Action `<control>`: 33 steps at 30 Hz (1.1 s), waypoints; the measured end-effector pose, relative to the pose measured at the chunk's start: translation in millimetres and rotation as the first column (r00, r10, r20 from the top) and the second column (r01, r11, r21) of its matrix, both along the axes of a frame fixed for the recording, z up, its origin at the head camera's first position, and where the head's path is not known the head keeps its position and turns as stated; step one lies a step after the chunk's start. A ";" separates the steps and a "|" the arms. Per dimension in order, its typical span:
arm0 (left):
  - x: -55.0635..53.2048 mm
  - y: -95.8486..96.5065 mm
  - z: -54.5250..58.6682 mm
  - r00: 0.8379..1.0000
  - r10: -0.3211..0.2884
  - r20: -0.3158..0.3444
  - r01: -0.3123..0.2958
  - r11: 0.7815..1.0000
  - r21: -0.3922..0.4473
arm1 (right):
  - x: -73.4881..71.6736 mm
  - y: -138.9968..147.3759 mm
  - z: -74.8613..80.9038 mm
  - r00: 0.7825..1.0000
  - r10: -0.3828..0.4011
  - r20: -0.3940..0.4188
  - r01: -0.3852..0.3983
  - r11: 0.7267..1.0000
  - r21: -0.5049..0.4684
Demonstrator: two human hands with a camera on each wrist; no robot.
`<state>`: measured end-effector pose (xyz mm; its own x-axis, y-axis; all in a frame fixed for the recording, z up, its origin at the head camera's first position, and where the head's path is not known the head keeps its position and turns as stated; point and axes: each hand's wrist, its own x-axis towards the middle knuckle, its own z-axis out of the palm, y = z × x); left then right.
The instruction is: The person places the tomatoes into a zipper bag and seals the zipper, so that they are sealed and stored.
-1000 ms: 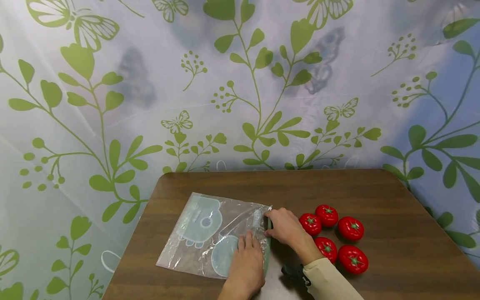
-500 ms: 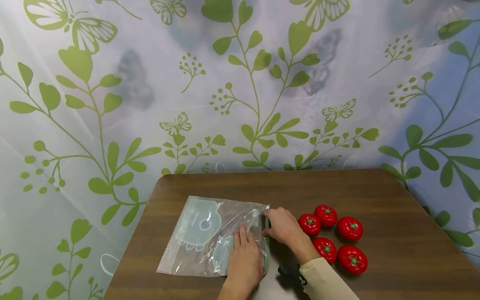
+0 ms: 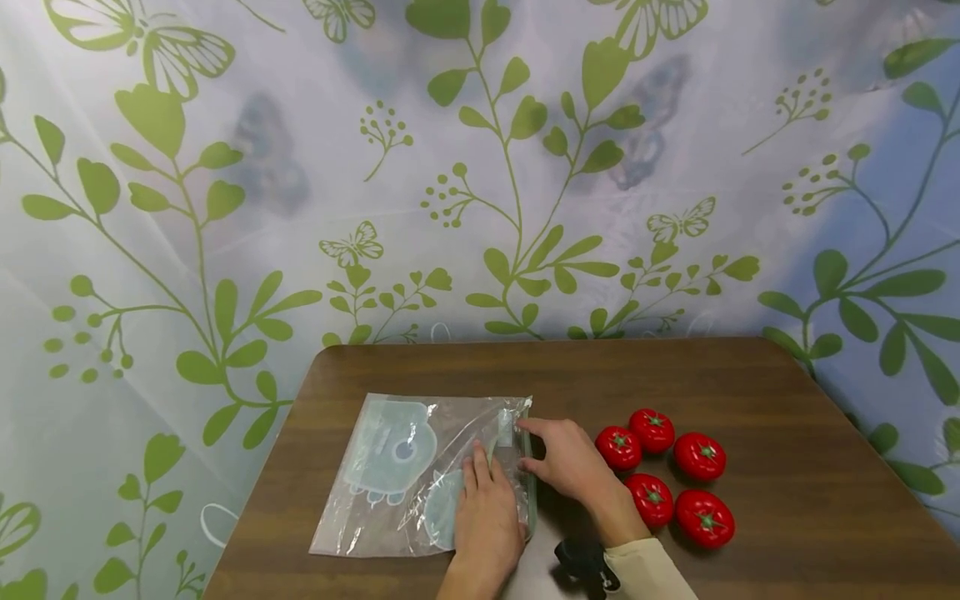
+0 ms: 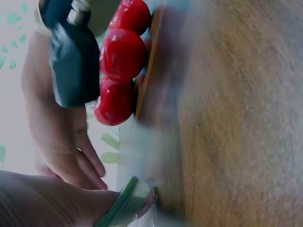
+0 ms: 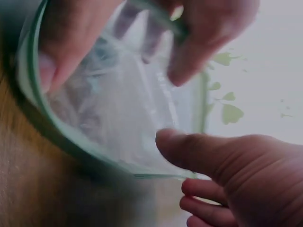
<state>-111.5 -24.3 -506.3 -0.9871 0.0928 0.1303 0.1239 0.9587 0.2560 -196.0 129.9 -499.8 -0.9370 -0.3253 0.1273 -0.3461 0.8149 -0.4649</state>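
A clear zip bag with pale blue animal prints and a green-edged mouth lies on the brown table. My left hand lies over its near right part, fingers stretched across the plastic. In the right wrist view, the left thumb is at the green rim, and the mouth gapes. At the far right corner my right hand pinches the rim between thumb and fingers. Beside the right forearm sit several red tomatoes with green tops, one tomato closest to that hand.
A black wrist mount is strapped near the right sleeve. Behind the table hangs a pale curtain printed with green leaves and butterflies. The table's back edge runs just below the curtain.
The bag has shifted slightly left and turned a little, its far edge now more level. Both hands have moved slightly left with it. The tomatoes have stayed in place.
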 end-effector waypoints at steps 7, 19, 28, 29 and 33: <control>-1.2 0.6 -1.2 0.999 0.015 -0.030 -0.014 1.000 0.023 | 16.6 22.3 32.6 0.999 -0.003 0.040 0.008 0.994 -0.105; -1.2 0.7 -3.0 0.999 0.031 -0.043 -0.030 0.999 0.043 | 42.4 70.7 69.2 0.985 0.012 0.170 0.013 0.990 -0.144; -0.9 2.9 -3.4 0.997 0.037 -0.072 -0.034 0.998 0.045 | 58.7 98.9 78.1 0.986 -0.030 0.162 0.057 0.985 -0.163; -0.9 2.9 -3.4 0.997 0.037 -0.073 -0.034 0.998 0.045 | 60.5 101.9 78.5 0.986 -0.034 0.163 0.060 0.985 -0.159; -1.0 2.6 -3.9 0.997 0.038 -0.069 -0.034 0.998 0.052 | 68.4 114.8 79.6 0.983 -0.052 0.179 0.082 0.983 -0.163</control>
<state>-112.6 -21.6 -510.2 -0.9780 0.0488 0.2030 0.1089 0.9487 0.2968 -127.6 244.7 -420.2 -0.9685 -0.2489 0.0090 -0.1956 0.7380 -0.6458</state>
